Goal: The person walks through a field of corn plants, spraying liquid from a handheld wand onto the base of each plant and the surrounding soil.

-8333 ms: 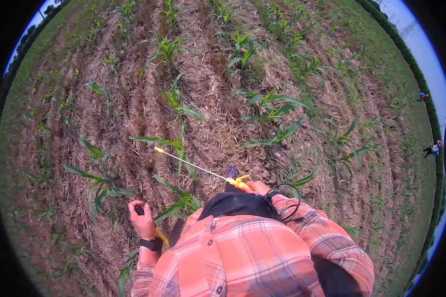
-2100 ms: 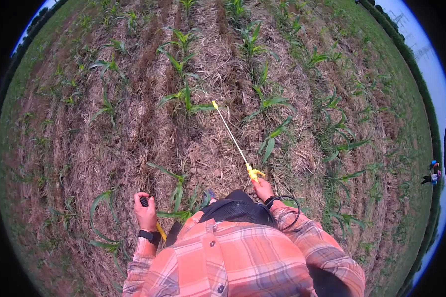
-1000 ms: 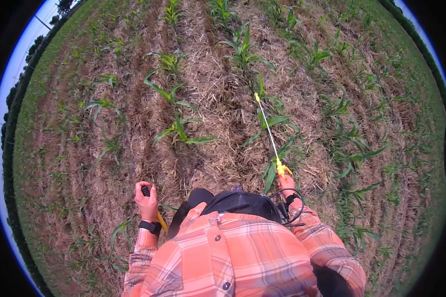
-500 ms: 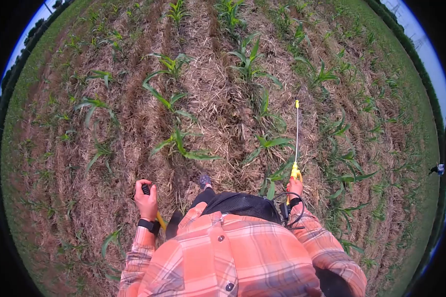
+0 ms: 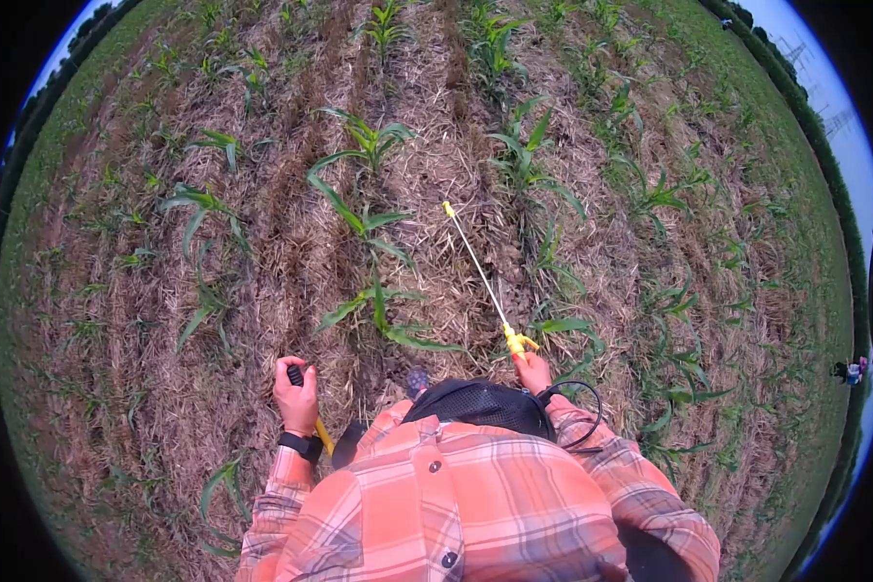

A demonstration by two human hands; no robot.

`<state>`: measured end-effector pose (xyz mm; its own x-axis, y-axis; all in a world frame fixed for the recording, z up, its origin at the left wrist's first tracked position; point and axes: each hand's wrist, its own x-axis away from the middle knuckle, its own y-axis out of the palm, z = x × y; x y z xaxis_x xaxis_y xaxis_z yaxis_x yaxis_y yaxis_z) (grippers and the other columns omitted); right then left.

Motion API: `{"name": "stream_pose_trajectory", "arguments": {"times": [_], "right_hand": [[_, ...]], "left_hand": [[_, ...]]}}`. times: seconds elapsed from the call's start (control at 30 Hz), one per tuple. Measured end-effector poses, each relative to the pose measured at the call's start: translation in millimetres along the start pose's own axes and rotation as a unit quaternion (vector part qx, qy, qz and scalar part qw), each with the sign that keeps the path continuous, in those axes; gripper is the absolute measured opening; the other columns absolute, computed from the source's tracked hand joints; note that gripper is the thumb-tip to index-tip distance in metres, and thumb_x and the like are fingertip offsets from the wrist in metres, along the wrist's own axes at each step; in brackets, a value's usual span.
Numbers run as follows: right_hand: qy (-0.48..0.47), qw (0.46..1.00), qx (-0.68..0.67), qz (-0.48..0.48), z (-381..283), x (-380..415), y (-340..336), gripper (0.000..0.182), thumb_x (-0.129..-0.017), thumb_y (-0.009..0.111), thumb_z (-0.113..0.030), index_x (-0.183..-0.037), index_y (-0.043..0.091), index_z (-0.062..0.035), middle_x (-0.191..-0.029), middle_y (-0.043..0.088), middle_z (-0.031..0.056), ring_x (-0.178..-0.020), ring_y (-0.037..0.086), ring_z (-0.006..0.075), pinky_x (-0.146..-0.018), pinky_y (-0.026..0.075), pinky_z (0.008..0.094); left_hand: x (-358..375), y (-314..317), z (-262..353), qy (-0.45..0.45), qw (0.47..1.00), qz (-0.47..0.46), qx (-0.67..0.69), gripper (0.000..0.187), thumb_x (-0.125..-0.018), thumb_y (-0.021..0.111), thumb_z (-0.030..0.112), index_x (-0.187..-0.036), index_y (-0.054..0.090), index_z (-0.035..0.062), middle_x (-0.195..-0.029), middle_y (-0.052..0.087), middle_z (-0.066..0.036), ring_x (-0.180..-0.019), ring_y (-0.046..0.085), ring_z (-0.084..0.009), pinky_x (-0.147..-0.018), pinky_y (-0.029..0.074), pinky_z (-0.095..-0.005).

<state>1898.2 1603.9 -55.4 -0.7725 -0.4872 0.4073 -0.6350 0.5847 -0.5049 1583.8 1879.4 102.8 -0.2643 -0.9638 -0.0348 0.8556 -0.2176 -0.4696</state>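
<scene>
My left hand (image 5: 297, 400) is closed round the black grip (image 5: 295, 375) of a yellow lever (image 5: 324, 436), left of my body. On the right, my right hand (image 5: 533, 372) grips the yellow handle of a spray wand (image 5: 477, 264). The thin wand slants forward and to the left, and its yellow nozzle (image 5: 448, 209) is over the straw-covered strip between two rows of young plants. A black hose (image 5: 592, 398) loops beside my right wrist. Black mesh (image 5: 480, 407) covers something at my waist.
Green maize-like plants (image 5: 367, 141) stand in rows ahead and to both sides, with dry straw on the soil. One of my shoes (image 5: 417, 379) shows below. Another person (image 5: 853, 371) is far off at the right edge. Pylons rise at the upper right.
The wand has swung to the left, from pointing nearly straight ahead to slanting across the strip. My right hand has moved left with it. The plants have shifted slightly right in view.
</scene>
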Motion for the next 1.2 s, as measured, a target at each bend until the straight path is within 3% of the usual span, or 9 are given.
{"name": "stream_pose_trajectory", "arguments": {"times": [0.1,0.17,0.23,0.5,0.8,0.97,1.03,1.1,1.2], "right_hand": [[-0.075,0.993,0.072,-0.057,-6.0,-16.1,13.9,0.027,-0.079,0.055,-0.032,-0.081,0.058,-0.0046,-0.054,0.053,0.0012,-0.045,0.049,0.0088,-0.041,0.037,0.0241],[-0.051,0.992,0.082,-0.080,-32.4,-19.0,12.2,0.027,-0.078,0.056,-0.032,-0.085,0.059,-0.0058,-0.057,0.055,0.0040,-0.049,0.052,0.0112,-0.045,0.040,0.0265],[-0.134,0.975,0.124,-0.125,-54.8,-22.0,9.3,0.028,-0.077,0.057,-0.032,-0.088,0.058,-0.0062,-0.061,0.057,0.0077,-0.053,0.055,0.0154,-0.051,0.043,0.0294],[-0.140,0.958,0.134,-0.211,-64.6,-82.8,11.2,0.029,-0.076,0.054,-0.032,-0.087,0.057,-0.0060,-0.070,0.058,0.0138,-0.066,0.059,0.0245,-0.060,0.044,0.0332],[-0.026,0.994,0.109,0.000,-48.1,-157.0,-36.4,0.030,-0.075,0.056,-0.034,-0.081,0.060,-0.0043,-0.065,0.059,0.0122,-0.060,0.058,0.0226,-0.055,0.044,0.0340],[0.062,0.989,-0.114,0.076,-33.8,-192.8,-65.0,0.021,-0.079,0.055,-0.026,-0.076,0.058,-0.0054,-0.052,0.052,0.0014,-0.042,0.048,0.0094,-0.039,0.036,0.0246],[0.061,0.970,-0.211,0.105,-37.7,-203.4,-75.7,0.018,-0.081,0.054,-0.024,-0.077,0.055,-0.0063,-0.051,0.049,-0.0006,-0.038,0.044,0.0072,-0.035,0.032,0.0219],[0.135,0.952,-0.250,0.112,-50.6,-204.1,-94.8,0.022,-0.082,0.051,-0.027,-0.073,0.050,-0.0071,-0.051,0.047,0.0001,-0.035,0.038,0.0074,-0.032,0.031,0.0225],[0.148,0.933,-0.298,0.141,-37.1,-223.8,-107.4,0.025,-0.083,0.050,-0.029,-0.072,0.047,-0.0071,-0.051,0.045,-0.0001,-0.034,0.038,0.0081,-0.029,0.030,0.0234]], "left_hand": [[-9.8,3.4,4.0,-0.004,1.000,0.000,0.014,0.014,-0.072,0.056,0.004,-0.081,0.046,0.0057,-0.059,0.041,0.000,-0.052,0.039,-0.0085,-0.049,0.034,-0.0230],[-20.0,7.1,6.4,-0.001,1.000,0.002,0.014,0.013,-0.072,0.056,0.004,-0.080,0.046,0.0057,-0.059,0.041,0.000,-0.052,0.038,-0.0082,-0.048,0.033,-0.0227],[-25.9,7.7,9.6,0.003,1.000,0.006,0.014,0.013,-0.072,0.055,0.003,-0.080,0.046,0.0057,-0.059,0.040,0.001,-0.051,0.038,-0.0079,-0.048,0.033,-0.0225],[-68.7,25.6,40.0,0.006,0.999,0.047,0.012,0.014,-0.073,0.054,0.002,-0.082,0.044,0.0070,-0.060,0.039,0.003,-0.051,0.037,-0.0067,-0.046,0.032,-0.0222],[-138.6,86.8,69.9,0.033,0.999,0.005,-0.043,0.013,-0.073,0.054,0.003,-0.081,0.045,0.0053,-0.065,0.041,0.000,-0.057,0.039,-0.0096,-0.052,0.034,-0.0240],[-161.6,120.0,92.8,0.058,0.997,-0.012,-0.041,0.013,-0.073,0.055,0.003,-0.082,0.045,0.0054,-0.065,0.042,0.000,-0.057,0.040,-0.0095,-0.053,0.035,-0.0240],[-171.5,129.5,100.8,0.117,0.991,-0.011,-0.057,0.013,-0.075,0.053,0.003,-0.082,0.043,0.0074,-0.061,0.039,0.003,-0.043,0.035,-0.0049,-0.036,0.028,-0.0198],[-175.8,136.1,103.4,0.091,0.994,-0.017,-0.055,0.012,-0.075,0.053,0.003,-0.082,0.043,0.0070,-0.062,0.039,0.002,-0.044,0.034,-0.0052,-0.038,0.028,-0.0195],[-186.9,143.1,96.9,0.186,0.980,-0.003,-0.070,0.012,-0.075,0.052,0.003,-0.082,0.043,0.0066,-0.062,0.038,0.002,-0.045,0.033,-0.0051,-0.039,0.028,-0.0196]]}}
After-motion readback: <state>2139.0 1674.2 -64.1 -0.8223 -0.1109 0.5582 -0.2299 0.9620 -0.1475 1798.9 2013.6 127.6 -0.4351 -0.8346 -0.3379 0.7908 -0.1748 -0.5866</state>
